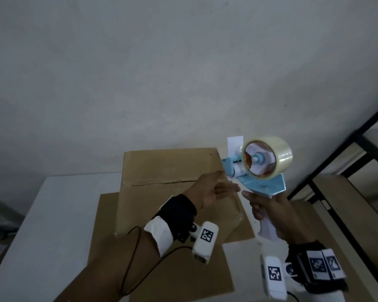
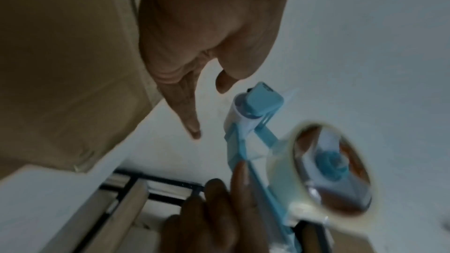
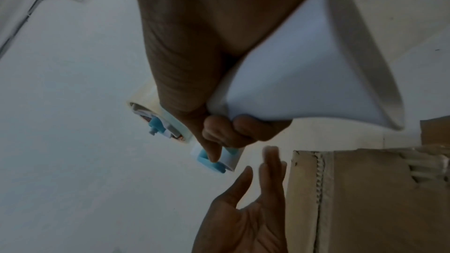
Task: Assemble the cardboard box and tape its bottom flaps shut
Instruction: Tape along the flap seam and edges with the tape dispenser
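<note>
A brown cardboard box [image 1: 170,168] stands on the white table [image 1: 59,214], its flaps folded down and meeting at a seam across the top. My right hand [image 1: 268,208] grips the white handle of a blue tape dispenser [image 1: 262,171] that carries a roll of clear tape [image 1: 282,153], raised beside the box's right edge. My left hand [image 1: 214,188] hovers open over the box's right side, fingers stretched towards the dispenser's front end and holding nothing. In the right wrist view the open left hand [image 3: 253,209] lies just below the dispenser's nose [image 3: 219,159], next to the box [image 3: 377,199].
A flat sheet of cardboard [image 1: 162,258] lies under the box and reaches the table's near edge. A black metal frame with wooden shelves [image 1: 345,171] stands to the right. A grey wall [image 1: 162,62] rises behind the table.
</note>
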